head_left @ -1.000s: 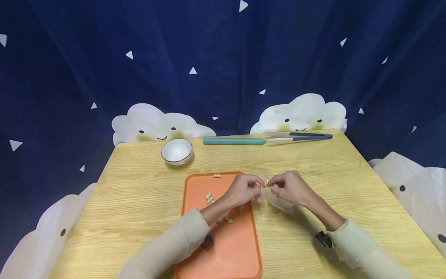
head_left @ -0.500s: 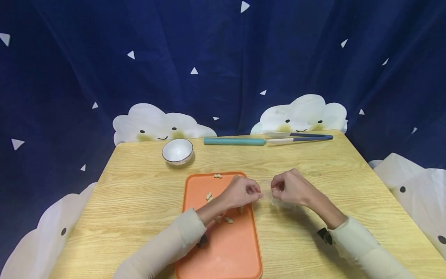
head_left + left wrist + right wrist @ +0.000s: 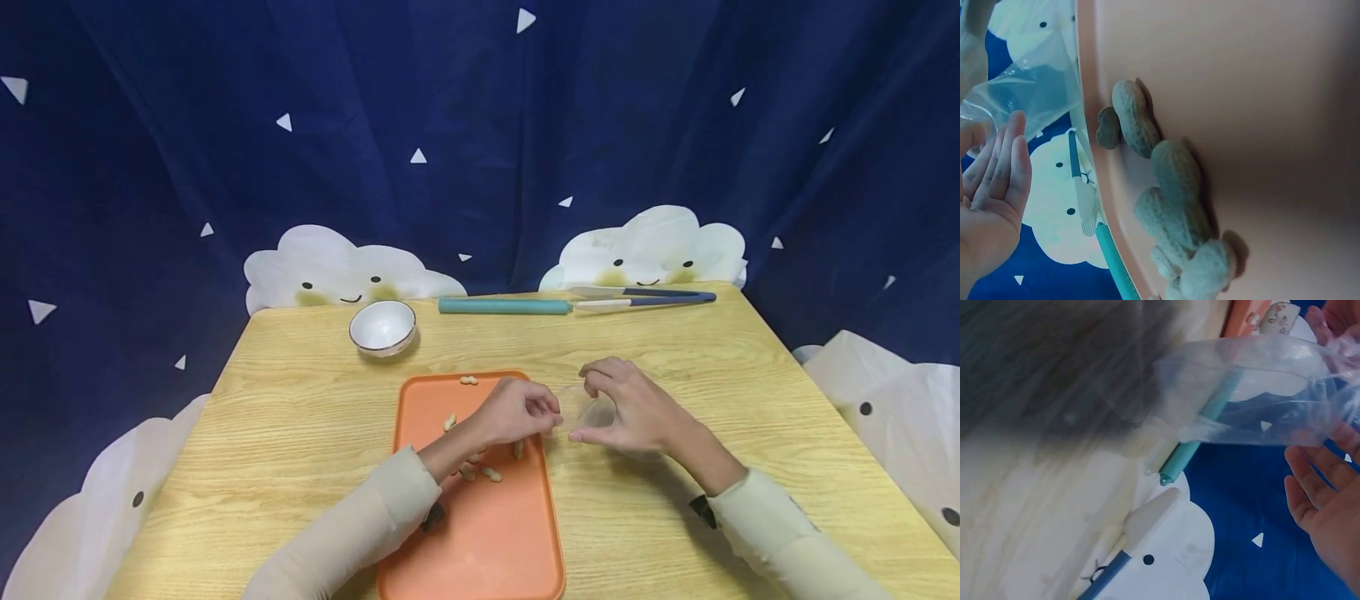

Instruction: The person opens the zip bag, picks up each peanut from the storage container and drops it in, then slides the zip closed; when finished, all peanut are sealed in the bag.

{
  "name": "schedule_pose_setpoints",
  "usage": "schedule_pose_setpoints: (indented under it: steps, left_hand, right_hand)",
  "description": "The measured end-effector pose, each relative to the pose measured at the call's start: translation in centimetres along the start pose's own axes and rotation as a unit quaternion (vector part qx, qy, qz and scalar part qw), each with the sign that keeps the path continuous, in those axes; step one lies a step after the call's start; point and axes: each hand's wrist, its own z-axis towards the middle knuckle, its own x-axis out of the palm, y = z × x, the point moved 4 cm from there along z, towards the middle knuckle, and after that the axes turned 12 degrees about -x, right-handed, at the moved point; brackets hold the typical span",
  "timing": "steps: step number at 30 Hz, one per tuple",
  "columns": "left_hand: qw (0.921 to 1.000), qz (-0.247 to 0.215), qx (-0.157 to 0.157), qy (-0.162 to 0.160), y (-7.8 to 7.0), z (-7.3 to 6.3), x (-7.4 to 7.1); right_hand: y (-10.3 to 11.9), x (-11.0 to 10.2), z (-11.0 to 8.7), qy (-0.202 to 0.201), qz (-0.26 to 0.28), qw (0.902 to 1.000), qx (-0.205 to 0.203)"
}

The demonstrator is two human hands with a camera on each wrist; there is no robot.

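Observation:
A clear plastic bag (image 3: 572, 402) hangs between the two hands, just right of the orange tray (image 3: 502, 533). My left hand (image 3: 517, 412) pinches the bag's edge, and in the left wrist view its other fingers (image 3: 1004, 165) stretch out below the film. At the bag's mouth, my right hand (image 3: 633, 408) has thumb and fingers spread wide apart. The right wrist view has the bag (image 3: 1241, 394) beside that hand's fingertips (image 3: 1300, 459); whether they touch the film I cannot tell. Several unshelled peanuts (image 3: 1137, 119) lie on the tray, partly hidden by the left arm.
At the back left of the wooden table (image 3: 300, 417) stands a white bowl (image 3: 382, 325) with a dark rim. Along the back edge lie a long teal bar (image 3: 504, 307) and blue-and-cream tongs (image 3: 660, 298). A dark blue curtain (image 3: 480, 125) hangs behind.
Both hands pinched the bag close together at first, then moved slightly apart. The right hand's fingers have since spread from a curled pinch. The left hand keeps its pinch.

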Motion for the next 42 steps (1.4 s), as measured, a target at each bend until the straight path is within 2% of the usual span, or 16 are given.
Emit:
schedule_pose_setpoints:
  steps: [4, 8, 11, 14, 19, 25, 28, 33, 37, 42]
  left_hand:
    - [0.9999, 0.0, -0.008, 0.007, 0.1, 0.0, 0.0]
    - [0.9997, -0.015, -0.01, 0.017, 0.1, 0.0, 0.0]
    - [0.9992, -0.03, -0.016, 0.022, 0.3, 0.0, 0.0]
    - [0.9987, -0.041, -0.018, 0.025, 0.5, 0.1, 0.0]
    - [0.9984, -0.048, -0.019, 0.025, 0.8, 0.1, 0.1]
    - [0.9936, -0.09, -0.037, 0.058, 1.6, -0.5, 0.1]
    - [0.9951, -0.081, -0.044, 0.036, 2.1, -0.8, -0.9]
    - [0.9963, -0.061, -0.057, -0.023, 3.5, -1.3, -4.0]
    - [0.9941, -0.034, -0.083, -0.06, 5.1, -1.8, -6.1]
    - [0.9878, 0.014, -0.121, -0.096, 6.9, -2.5, -7.6]
  right_hand:
    - [-0.3, 0.6, -0.4, 0.004, 0.07, 0.9961, 0.054]
    - [-0.6, 1.3, -0.7, -0.004, 0.163, 0.9814, 0.102]
    - [-0.7, 1.6, -0.8, -0.01, 0.207, 0.9713, 0.117]
    - [-0.8, 1.9, -0.9, -0.017, 0.227, 0.966, 0.123]
    - [-0.9, 2.5, -1.0, -0.017, 0.237, 0.9635, 0.122]
    - [-0.9, 2.9, -1.0, -0.006, 0.217, 0.9688, 0.12]
    - [-1.0, 3.0, -1.1, -0.001, 0.207, 0.9713, 0.117]
    - [-1.3, 3.1, -1.4, 0.002, 0.211, 0.9702, 0.12]
    - [-1.7, 3.2, -1.6, 0.011, 0.222, 0.9657, 0.135]
    - [-2.0, 3.4, -1.8, 0.021, 0.225, 0.9634, 0.144]
